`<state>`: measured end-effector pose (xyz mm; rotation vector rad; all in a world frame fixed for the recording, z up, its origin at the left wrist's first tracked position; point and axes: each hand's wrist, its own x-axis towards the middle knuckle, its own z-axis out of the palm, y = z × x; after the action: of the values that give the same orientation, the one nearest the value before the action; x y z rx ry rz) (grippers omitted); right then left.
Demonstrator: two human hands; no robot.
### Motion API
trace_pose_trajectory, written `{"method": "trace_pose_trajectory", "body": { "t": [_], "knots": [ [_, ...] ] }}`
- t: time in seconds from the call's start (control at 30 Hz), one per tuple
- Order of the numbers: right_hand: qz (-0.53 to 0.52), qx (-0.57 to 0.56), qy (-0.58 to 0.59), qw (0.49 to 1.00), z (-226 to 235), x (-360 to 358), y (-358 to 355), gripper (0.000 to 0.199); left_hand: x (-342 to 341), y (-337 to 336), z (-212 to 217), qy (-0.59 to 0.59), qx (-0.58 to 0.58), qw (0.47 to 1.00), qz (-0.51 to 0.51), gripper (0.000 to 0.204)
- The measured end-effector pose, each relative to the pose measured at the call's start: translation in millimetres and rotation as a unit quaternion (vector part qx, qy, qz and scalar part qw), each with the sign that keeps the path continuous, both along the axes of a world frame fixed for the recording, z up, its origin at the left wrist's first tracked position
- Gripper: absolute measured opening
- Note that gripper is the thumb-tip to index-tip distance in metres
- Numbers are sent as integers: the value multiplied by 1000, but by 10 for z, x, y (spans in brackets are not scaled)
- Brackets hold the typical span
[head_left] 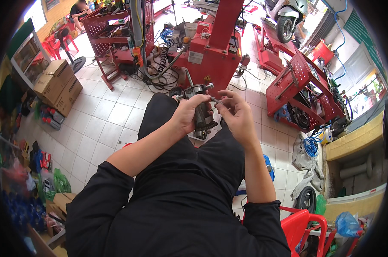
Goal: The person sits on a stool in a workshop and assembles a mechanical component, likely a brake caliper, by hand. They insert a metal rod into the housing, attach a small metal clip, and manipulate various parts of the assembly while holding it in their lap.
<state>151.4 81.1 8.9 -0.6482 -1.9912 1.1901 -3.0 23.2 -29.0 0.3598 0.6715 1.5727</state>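
Observation:
Between my knees I hold a dark, greasy metal machine part (201,112), roughly cylindrical, with a round flange at its upper end and a pale metal fitting sticking out. My left hand (186,112) is wrapped round its left side, with the thumb lying across the top. Close to its right side, my right hand (238,116) has thumb and fingers bent together in a pinch. Something small and greyish shows at those fingertips, too small to name. Beyond the part, a thin metal rod (189,78) slants upward.
Ahead stands a red machine (211,60) with cables and hoses on the tiled floor. Red perforated tool carts (284,92) flank it. Cardboard boxes (57,88) are at left, a red plastic chair (296,227) at lower right. Another person (78,13) sits far left.

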Motion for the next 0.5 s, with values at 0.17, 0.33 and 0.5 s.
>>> {"method": "trace_pose_trajectory", "body": {
  "t": [0.17,0.33,0.5],
  "knots": [
    [25,-24,-59,998,70,27,8,25,-4,-19,7,41,-24,999,23,21],
    [78,-55,0,995,-33,57,84,23,33,-5,-2,63,-20,997,31,21],
    [35,-113,6,993,88,30,-12,24,19,2,-17,51,-13,998,39,20]
  ]
}}
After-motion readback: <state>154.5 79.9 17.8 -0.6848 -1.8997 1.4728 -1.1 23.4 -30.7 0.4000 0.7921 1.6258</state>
